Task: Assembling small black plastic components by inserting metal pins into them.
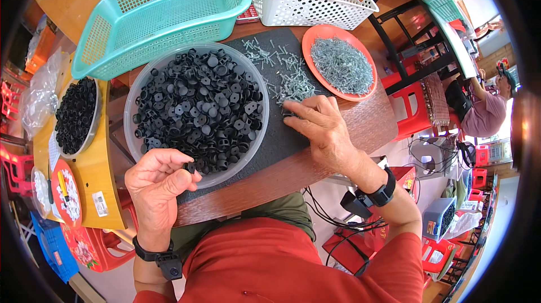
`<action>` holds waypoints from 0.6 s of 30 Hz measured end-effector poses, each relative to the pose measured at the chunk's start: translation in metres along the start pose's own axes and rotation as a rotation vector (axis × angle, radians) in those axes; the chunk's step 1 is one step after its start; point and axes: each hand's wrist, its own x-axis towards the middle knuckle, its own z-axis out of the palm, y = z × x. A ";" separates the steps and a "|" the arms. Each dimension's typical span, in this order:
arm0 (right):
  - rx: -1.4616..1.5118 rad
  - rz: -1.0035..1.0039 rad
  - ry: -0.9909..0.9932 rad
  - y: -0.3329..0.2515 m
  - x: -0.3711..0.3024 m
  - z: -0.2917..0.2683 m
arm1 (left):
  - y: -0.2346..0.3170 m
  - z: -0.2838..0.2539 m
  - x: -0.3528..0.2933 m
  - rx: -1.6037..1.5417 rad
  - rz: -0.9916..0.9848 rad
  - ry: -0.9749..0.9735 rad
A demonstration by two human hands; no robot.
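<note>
My left hand pinches a small black plastic part between thumb and fingertips, just over the near rim of a clear round tub. Inside the tub lie heaps of black plastic parts, some round caps, some square with a hole. My right hand reaches palm down to the dark mat, thumb and fingertips drawn close together at the edge of a loose pile of small silver screws. Whatever sits between those fingertips is too small to name. An orange plate heaped with more screws stands beyond this hand.
A turquoise basket stands behind the tub, beside a white basket with black parts. On the left table are a bowl of black parts and a red plate. Cables hang at right; another person sits far right.
</note>
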 end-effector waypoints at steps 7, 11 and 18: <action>0.014 0.176 0.200 0.005 -0.008 -0.011 | 0.000 -0.001 -0.001 -0.009 0.029 -0.018; -0.005 0.186 0.185 -0.001 -0.008 -0.002 | 0.002 0.001 -0.001 0.000 0.025 -0.018; -0.106 0.182 0.151 0.002 -0.003 0.014 | 0.002 0.001 -0.003 -0.003 0.028 -0.008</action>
